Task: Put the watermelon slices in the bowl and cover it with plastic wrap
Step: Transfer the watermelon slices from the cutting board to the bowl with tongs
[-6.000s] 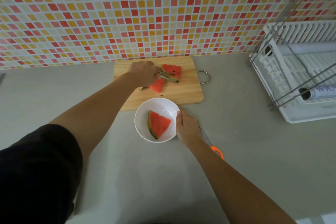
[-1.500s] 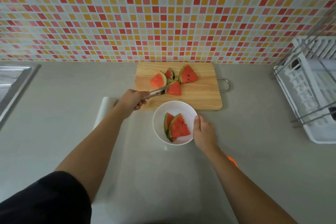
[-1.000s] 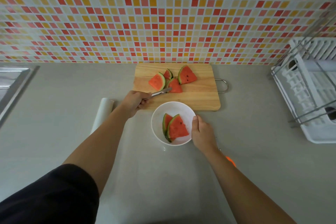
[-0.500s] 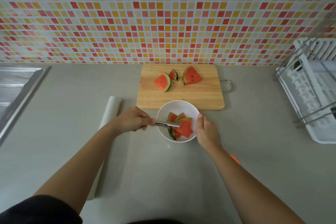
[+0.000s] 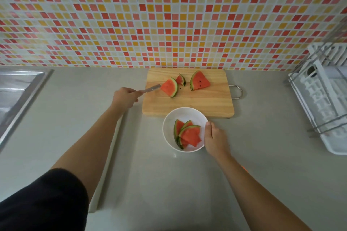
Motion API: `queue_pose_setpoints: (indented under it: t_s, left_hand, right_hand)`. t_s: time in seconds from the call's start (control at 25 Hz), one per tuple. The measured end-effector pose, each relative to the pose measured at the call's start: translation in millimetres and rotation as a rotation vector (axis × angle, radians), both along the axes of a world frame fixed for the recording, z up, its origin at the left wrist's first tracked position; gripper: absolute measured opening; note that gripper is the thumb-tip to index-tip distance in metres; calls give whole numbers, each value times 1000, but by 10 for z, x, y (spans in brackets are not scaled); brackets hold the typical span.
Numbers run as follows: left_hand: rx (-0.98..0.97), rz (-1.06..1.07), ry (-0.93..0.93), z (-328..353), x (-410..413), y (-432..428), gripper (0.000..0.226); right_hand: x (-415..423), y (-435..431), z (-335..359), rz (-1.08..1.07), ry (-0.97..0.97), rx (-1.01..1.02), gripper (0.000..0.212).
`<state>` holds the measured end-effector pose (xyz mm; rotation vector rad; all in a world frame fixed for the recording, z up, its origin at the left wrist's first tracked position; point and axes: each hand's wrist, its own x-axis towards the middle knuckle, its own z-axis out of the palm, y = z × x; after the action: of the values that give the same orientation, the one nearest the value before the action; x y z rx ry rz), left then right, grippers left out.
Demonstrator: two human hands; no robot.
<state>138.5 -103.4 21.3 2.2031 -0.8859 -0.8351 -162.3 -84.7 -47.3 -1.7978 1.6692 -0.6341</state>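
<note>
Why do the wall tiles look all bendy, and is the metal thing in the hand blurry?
Head view: the wide lens bows the tiles and stretches them near the edges. Head view: the tongs look a little smeared, probably motion blur. Head view: the light is dim and even, with no strong glare on the counter.

The wall (image 5: 169, 15) is a mosaic of small red, pink, orange, yellow and white tiles, above a plain pale grey table (image 5: 169, 184). The cutting board (image 5: 197, 103) is light wood with faint grain, the bowl (image 5: 167, 124) is white, and the watermelon slices (image 5: 170, 87) are red with green rind, one speckled with dark seeds. The sleeve (image 5: 43, 202) is black, the tongs (image 5: 150, 88) silver-grey, and the dish rack (image 5: 334, 144) white with grey wire.
</note>
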Motion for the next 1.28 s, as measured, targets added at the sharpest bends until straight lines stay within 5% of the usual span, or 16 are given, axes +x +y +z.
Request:
queue_pose_setpoints:
  t_s: [0.32, 0.68, 1.08, 1.28]
  left_hand:
    - [-106, 72, 620, -347, 21, -159, 19]
    - [-23, -22, 536, -368, -193, -280, 20]
    - [-125, 29, 704, -445, -267, -277, 13]
    - [-1, -273, 794, -50, 7, -32, 23]
  right_hand:
    - [-6, -1, -52, -13, -11, 9, 37]
    - [-1, -5, -67, -13, -31, 13, 33]
    - [-10, -5, -74, 5, -23, 22, 34]
    - [-4, 0, -64, -24, -47, 29, 36]
